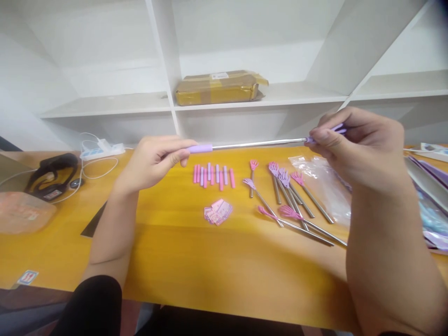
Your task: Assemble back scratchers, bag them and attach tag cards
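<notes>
A back scratcher (259, 143) with a silver rod is stretched level above the table between my two hands. My left hand (157, 158) is closed around its purple handle sleeve (202, 148) at one end. At the other end my right hand (360, 140) pinches the purple claw head, mostly hidden by the fingers. Below on the table lie several pink and purple handle sleeves (212, 176) in a rough row. Nearer to me is a small pile of pink printed cards (219, 212). Several back scratchers without sleeves (285, 186) are spread to the right, with pink or purple claws.
A taped cardboard box (217, 88) sits on the white shelf behind the table (210, 270). Clear plastic bags (322, 186) lie at right, beside purple packaging (430, 205). At left are a black strap device (52, 175), a power strip (103, 150) with cables and a translucent container (24, 212).
</notes>
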Available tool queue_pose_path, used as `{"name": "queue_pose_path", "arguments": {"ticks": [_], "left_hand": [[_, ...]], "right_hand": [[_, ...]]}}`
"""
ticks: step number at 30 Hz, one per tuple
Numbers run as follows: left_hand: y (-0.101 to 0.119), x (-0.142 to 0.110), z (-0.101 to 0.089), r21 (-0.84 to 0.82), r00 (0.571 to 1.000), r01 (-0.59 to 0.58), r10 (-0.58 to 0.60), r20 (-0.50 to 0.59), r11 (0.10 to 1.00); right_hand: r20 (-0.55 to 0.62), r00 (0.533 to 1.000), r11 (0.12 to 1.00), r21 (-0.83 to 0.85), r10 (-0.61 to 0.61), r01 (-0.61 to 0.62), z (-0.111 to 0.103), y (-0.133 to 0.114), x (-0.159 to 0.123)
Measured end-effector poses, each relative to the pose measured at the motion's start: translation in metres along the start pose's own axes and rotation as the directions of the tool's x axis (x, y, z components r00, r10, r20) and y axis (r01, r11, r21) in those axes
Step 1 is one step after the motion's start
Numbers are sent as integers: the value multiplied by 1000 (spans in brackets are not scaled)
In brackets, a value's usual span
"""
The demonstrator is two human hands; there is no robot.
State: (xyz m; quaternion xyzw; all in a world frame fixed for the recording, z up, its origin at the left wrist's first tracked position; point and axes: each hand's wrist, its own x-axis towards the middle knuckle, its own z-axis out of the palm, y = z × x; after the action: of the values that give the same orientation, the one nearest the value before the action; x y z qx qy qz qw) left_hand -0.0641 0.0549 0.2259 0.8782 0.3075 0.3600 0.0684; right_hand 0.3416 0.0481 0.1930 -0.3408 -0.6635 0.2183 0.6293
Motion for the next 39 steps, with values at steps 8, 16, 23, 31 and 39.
{"name": "queue_pose_path", "arguments": {"ticks": [8, 16, 23, 31, 39], "left_hand": [[6, 0, 2, 22, 999, -39, 39, -10, 999], [5, 0, 0, 40, 997, -79, 79, -2, 996], [6, 4, 16, 57, 995, -96, 98, -23, 994], [10, 7, 29, 107, 989, -125, 132, -62, 986], [6, 9, 44, 119, 964, -231, 244, -102, 966]], "right_hand": [[14, 999, 999, 12, 52, -53, 16, 3, -2], [25, 993, 993, -39, 113, -112, 25, -1, -7], [4, 987, 985, -65, 160, -159, 34, -2, -12], [64, 947, 947, 33, 316, -318, 41, -1, -12], [64, 942, 943, 40, 329, -332, 51, -5, -16]]}}
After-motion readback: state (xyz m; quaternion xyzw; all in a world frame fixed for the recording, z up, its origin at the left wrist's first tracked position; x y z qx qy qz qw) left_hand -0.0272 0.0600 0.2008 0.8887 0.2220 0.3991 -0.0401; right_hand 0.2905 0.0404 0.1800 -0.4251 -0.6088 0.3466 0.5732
